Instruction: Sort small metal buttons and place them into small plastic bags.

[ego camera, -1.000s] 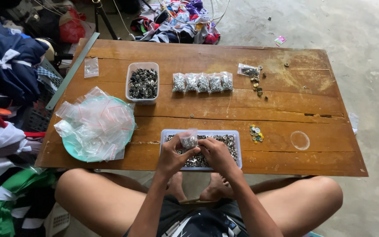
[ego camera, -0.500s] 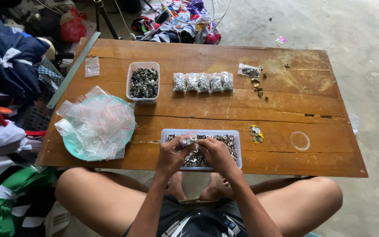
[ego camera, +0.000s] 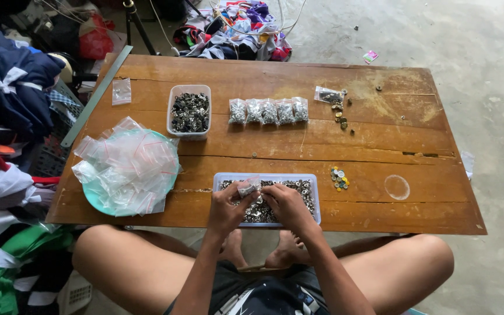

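A small clear plastic bag (ego camera: 248,187) holding a few metal pieces is pinched in my left hand (ego camera: 228,206) above a clear rectangular tray (ego camera: 316,198) full of small silver metal fasteners. My right hand (ego camera: 287,205) rests over the fasteners in the same tray, fingers curled into them, right beside the bag. Whether it holds any pieces is hidden by the fingers. Both hands are at the near edge of the low wooden table (ego camera: 380,128).
A teal bowl piled with empty small clear bags (ego camera: 128,169) sits left. Farther back are a second tray of dark metal parts (ego camera: 189,111), a row of filled bags (ego camera: 268,111), loose fasteners (ego camera: 339,178), a clear lid (ego camera: 396,186). Clothes pile at left.
The little bag has dropped lower and tilted toward the tray. Both hands stay over the tray, nearly in place.
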